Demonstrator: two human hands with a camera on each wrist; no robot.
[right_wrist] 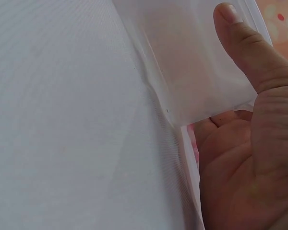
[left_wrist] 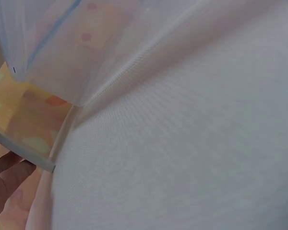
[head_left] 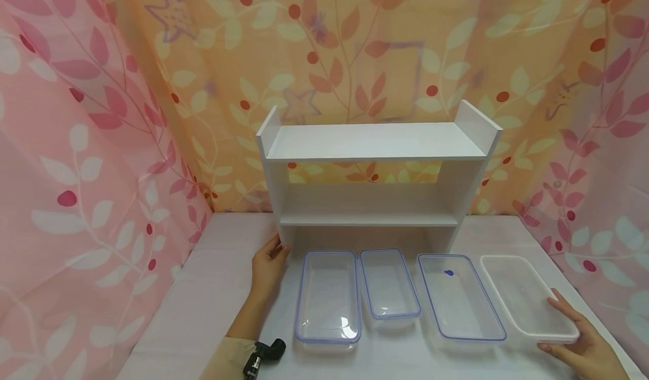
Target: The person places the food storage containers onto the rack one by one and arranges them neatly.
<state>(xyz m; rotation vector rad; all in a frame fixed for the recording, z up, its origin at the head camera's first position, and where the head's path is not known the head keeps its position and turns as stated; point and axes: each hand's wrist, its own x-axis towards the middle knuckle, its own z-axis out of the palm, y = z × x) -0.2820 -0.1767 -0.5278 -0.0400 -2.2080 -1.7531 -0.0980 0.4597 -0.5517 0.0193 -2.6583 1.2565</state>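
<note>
Pinching the white shelf (head_left: 370,201) at frame centre with the left hand (head_left: 269,264), we had the right hand (head_left: 590,338) clamped on the white-rimmed container (head_left: 527,298), lower right; dragging the shelf forward could have shoved the blue-rimmed containers (head_left: 328,298) standing close before it.

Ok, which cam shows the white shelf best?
Head view: it takes in the white shelf almost whole, both sides included. Left wrist catches only a side panel's edge in the left hand; right wrist shows none of it.
</note>
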